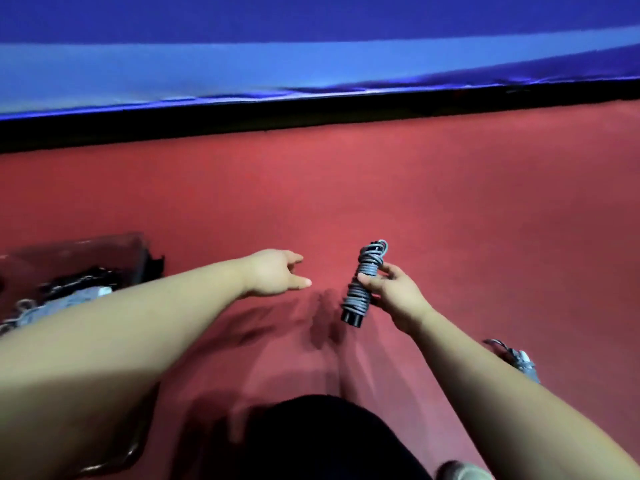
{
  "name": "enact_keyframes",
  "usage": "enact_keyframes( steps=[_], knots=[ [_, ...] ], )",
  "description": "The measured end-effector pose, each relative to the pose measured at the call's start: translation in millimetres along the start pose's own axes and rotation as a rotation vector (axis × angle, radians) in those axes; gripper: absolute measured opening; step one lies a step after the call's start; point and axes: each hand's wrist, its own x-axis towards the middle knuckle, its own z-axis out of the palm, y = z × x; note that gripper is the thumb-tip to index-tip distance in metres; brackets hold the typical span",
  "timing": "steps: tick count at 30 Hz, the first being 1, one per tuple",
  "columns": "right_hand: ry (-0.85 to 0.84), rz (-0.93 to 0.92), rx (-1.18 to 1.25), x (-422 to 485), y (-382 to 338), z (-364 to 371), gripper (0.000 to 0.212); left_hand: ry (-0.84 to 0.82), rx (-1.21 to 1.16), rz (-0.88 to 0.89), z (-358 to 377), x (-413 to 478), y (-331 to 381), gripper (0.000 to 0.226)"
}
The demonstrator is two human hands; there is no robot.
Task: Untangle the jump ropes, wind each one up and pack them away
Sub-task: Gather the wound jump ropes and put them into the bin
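The right hand (391,292) holds a wound jump rope (363,285), fingers (369,280) curled round it, well right of the clear bin (104,251). The left hand (273,271) hovers between bin and rope, fingers loosely spread, holding nothing

Matte red floor (450,188), blue padded mat (242,71) along its far edge, black strip (311,107) between them
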Motion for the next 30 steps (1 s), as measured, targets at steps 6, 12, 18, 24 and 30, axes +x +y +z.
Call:
enact_keyframes(
  steps=[6, 12, 18, 24, 30],
  knots=[
    [-0.313, 0.047, 0.132, -6.3, -61.2, 183.9, 0.035, 0.267, -0.625, -0.051, -30.5, -49.5, -113.1, 0.053],
    [-0.541, 0.024, -0.037, -9.1, -55.8, 342.8, 0.005, 0.457, -0.818, -0.221, -71.3, -86.1, -236.1, 0.055],
    [-0.423, -0.319, -1.131, 38.6, -10.7, 397.4, 0.066, 0.44, -0.729, -0.508, -61.7, -87.2, -327.6, 0.076],
    [-0.535, -0.449, -1.437, 59.3, 30.3, 374.0, 0.065, 0.339, -0.456, -0.494, -40.2, -23.2, -332.2, 0.074],
    [-0.593, -0.487, -1.374, 80.0, 35.8, 347.8, 0.058, 0.244, -0.286, -0.549, -22.2, 14.6, -329.8, 0.071]
  ],
)
